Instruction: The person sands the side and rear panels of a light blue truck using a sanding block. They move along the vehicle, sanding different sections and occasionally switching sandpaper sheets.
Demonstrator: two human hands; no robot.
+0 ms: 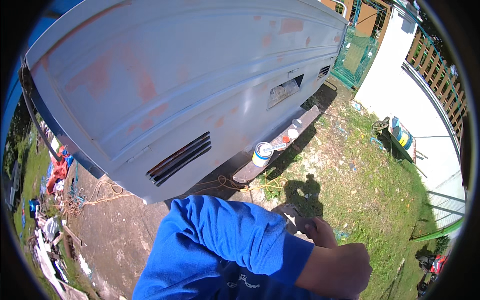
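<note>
A large grey vehicle body [165, 75] with reddish patches and slotted vents [179, 158] fills the upper left. On its rusty bumper [280, 145] stand a white and blue paint can [261, 154] and two small tins [294, 131]. A blue-sleeved arm [235, 240] comes in from the bottom edge, bent at a bare elbow [345, 270]. My right hand [319, 231] is raised beside the elbow, over the ground near the bumper's end. Its fingers curl around something small and dark with a pale edge; I cannot make it out. My left hand is hidden.
Yellow rope [250, 185] lies on the concrete under the bumper. Grass spreads to the right, up to a white wall [400, 80] and a wooden fence [440, 75]. A wheelbarrow [397, 135] holding cans stands by the wall. Debris [55, 220] is piled at the left.
</note>
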